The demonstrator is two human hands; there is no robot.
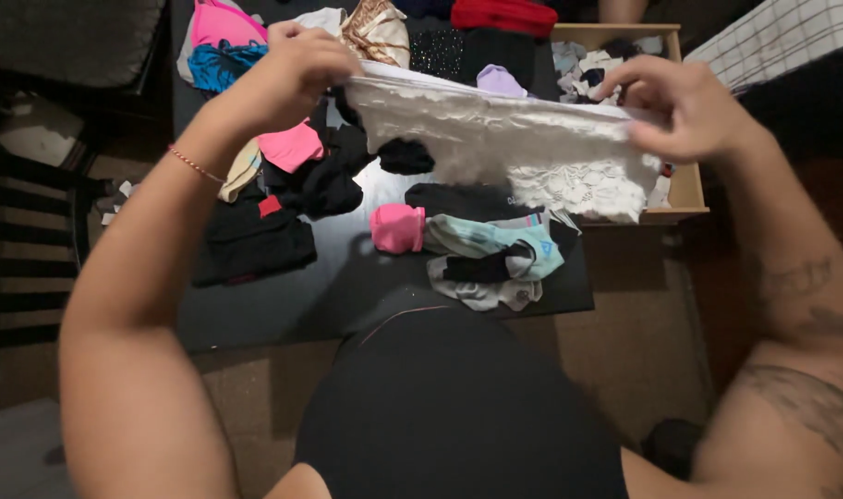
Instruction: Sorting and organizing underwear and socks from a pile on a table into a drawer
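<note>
1. White lace-trimmed fabric garment is being held stretched out in the air above a dark flat tabletop, its long axis running across the view from left to right and sloping slightly down toward the right.
2. The left hand is pinching the garment's upper left corner, fingers curled and closed on the cloth.
3. The right hand is gripping the opposite end near the upper right edge, thumb and fingers closed on the fabric; a lacy border is hanging loose below it.
4. Both hands are sitting at the two ends of the garment, so neither is nearer than the other; the cloth is spanning the gap between them, pulled fairly taut.
5. Directly under the garment, a small pile of folded socks in pink, teal, grey and black is lying on the tabletop.
6. To the left, a heap of black and pink clothing is resting on the same surface.
7. Behind the right hand, a shallow light wooden drawer is holding small mixed fabric items, with the garment's right end hanging in front of it.
</note>
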